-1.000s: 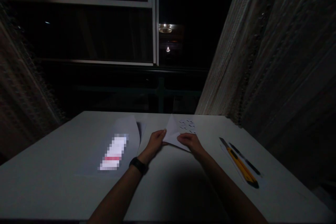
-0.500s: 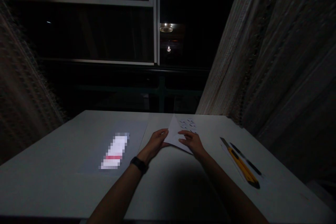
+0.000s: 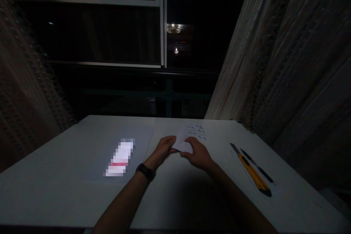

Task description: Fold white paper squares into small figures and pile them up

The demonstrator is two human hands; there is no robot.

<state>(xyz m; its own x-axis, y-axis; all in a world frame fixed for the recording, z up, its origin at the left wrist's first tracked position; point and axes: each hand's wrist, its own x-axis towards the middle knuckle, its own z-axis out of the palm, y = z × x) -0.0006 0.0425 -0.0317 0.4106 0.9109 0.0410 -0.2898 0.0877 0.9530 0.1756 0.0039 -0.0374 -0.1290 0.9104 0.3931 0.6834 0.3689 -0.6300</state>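
Note:
Around the left edge of a small white sheet of paper, the fingers of my left hand are closed, and a dark band circles that wrist. My right hand grips the same paper from the right, thumb at its near edge and fingers over the top. The paper is bent and lifted at its near side. Just beyond my right fingers is white paper with several small dark marks; I cannot tell whether it is part of the held sheet.
To the right lie a yellow utility knife, its blade out and pointing away, and a black pen. A bright blurred-out rectangle lies on the left of the white table. Curtains and a dark window stand behind.
My right hand has moved nearer to my left and closed on the paper, where its fingers were spread over it. The raised paper now stands lower, showing more of the marks.

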